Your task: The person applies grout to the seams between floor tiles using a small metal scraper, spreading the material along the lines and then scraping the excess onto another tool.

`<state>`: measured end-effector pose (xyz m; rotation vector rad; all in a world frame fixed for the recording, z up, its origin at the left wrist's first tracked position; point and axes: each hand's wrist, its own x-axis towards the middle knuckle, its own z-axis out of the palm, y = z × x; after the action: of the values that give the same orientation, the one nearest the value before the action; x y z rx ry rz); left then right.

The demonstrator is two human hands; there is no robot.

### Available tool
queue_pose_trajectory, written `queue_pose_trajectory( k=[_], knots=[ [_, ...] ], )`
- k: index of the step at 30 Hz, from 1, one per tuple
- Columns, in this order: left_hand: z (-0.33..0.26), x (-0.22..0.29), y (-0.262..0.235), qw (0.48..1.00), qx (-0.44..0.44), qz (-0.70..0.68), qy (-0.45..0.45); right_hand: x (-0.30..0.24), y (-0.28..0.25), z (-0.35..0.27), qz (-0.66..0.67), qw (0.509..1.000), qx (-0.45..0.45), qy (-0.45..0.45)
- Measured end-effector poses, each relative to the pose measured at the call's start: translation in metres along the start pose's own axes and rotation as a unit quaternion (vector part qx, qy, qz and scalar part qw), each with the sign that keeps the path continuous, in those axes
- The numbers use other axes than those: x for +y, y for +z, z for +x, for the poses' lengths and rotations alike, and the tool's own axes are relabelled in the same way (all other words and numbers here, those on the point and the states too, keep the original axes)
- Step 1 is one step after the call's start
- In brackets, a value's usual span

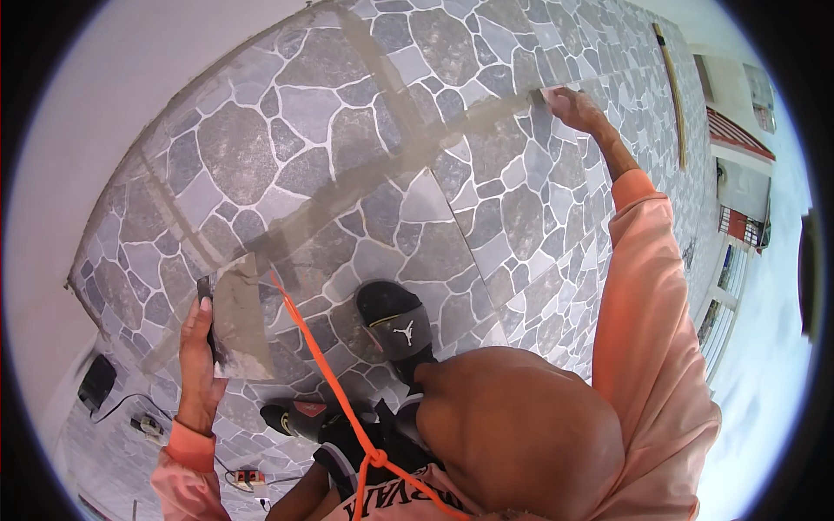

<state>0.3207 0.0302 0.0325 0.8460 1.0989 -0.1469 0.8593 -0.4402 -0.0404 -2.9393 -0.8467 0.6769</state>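
My left hand [198, 360] is closed around the dark handle edge of a flat trowel [252, 308], whose plate is coated with grey grout paste. The plate is over the floor at the left, near one end of a smeared grout band [317, 208]. My right arm reaches far out to the right. In its closed fingers my right hand [577, 109] grips a small flat spreader [546, 97], partly hidden by the hand. Its edge is at the far right end of the same grout band, on the stone-patterned tile floor [239, 156].
An orange cord [326, 365] hangs in front of me. My bent knee [521, 417] and dark shoe [393, 319] are close below the band. A long pole [671, 95] lies at the far right. A power strip [250, 478] and cables lie at the lower left. A pale wall [148, 95] borders the floor.
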Motion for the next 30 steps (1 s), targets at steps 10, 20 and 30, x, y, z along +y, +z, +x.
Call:
queue_pose_trajectory(
  k=[10, 20, 30],
  knots=[
    [0.001, 0.002, 0.001, 1.000, 0.005, -0.001, 0.003, -0.042, 0.000, -0.008, -0.081, 0.994, -0.057, -0.035],
    [0.017, -0.005, 0.003, 1.000, -0.024, -0.002, -0.017, 0.067, 0.012, 0.014, -0.137, 0.987, 0.056, -0.055],
    [0.010, 0.005, 0.003, 1.000, -0.010, -0.010, -0.011, 0.027, -0.007, 0.022, -0.071, 0.997, 0.012, -0.031]
  ],
)
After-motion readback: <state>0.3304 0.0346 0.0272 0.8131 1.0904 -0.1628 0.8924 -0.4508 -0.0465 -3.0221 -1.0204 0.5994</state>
